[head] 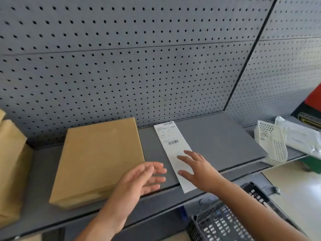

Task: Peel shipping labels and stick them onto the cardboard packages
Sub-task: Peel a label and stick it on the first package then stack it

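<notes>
Head view. A white perforated basket point(271, 143) is seen at the right end of the grey worktop point(217, 136), tilted on its side; whether anything is held in it cannot be told. A clear plastic packet point(298, 136) is laid just beside it, further right. A dark mesh basket point(222, 223) is seen below the worktop's front edge, at the lower right; its contents are too blurred to name.

A flat cardboard package point(99, 160) is laid on the left half of the worktop, reaching from near the back edge to the front edge. A second brown package point(12, 162) is cut off at the left end. A long white shipping label point(173, 148) is laid to the right of the flat package, apart from it, running from the back edge to just past the front edge, with barcodes printed on its far half.

The right hand point(196, 169) is laid flat on the near half of the label, fingers spread and straight, nothing gripped. The left hand point(140, 180) is held open near the front edge, between package and label, fingers straight and slightly blurred, nothing held. A grey pegboard point(121, 66) is seen behind.
</notes>
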